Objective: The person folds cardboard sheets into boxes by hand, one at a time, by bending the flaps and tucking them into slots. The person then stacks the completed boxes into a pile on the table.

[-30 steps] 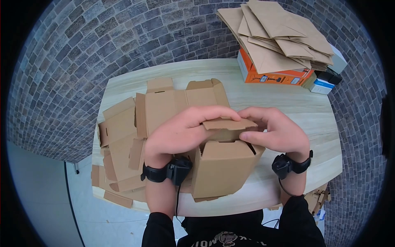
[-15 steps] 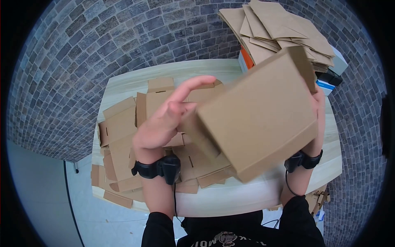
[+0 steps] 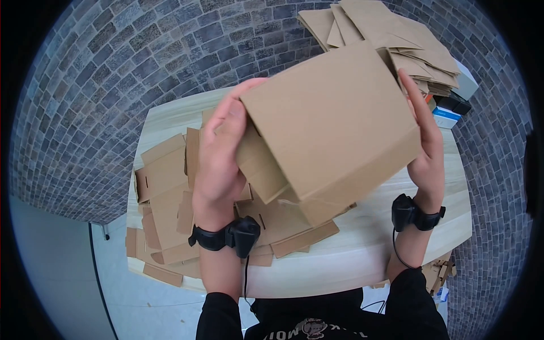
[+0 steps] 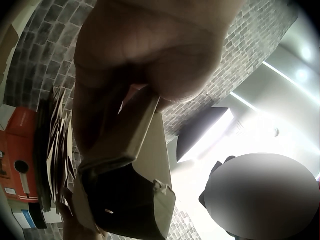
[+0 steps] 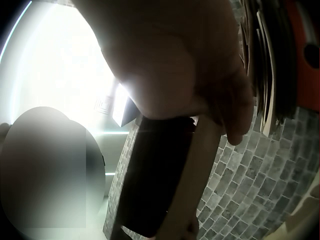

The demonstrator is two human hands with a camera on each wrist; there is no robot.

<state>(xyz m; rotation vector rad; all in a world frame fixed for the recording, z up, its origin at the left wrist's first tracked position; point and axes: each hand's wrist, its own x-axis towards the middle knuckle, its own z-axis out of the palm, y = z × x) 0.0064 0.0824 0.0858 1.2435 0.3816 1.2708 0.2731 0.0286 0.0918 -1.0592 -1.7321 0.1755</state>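
A brown cardboard box (image 3: 334, 130) is held tilted above the table, one broad side turned up. My left hand (image 3: 221, 153) grips its left end, thumb beside a folded-out flap (image 3: 260, 164). At the opposite end my right hand (image 3: 428, 141) holds the box, its index finger stretched up along the edge; the thumb is hidden. The left wrist view looks into the dark opening of the box (image 4: 162, 150) below the left hand (image 4: 145, 55). In the right wrist view, the fingers of the right hand (image 5: 170, 60) bend over a cardboard edge (image 5: 192, 175).
Flattened cardboard boxes (image 3: 164, 170) overlap on the left of the pale wooden table (image 3: 317, 277). Brown paper bags (image 3: 385, 28) lie piled at the back right, beside small boxes (image 3: 447, 116). A brick-patterned wall (image 3: 198, 51) stands behind the table.
The box has been lifted from the front of the table and turned over onto a slant. My left hand, off the box half a second ago, now grips its left end.
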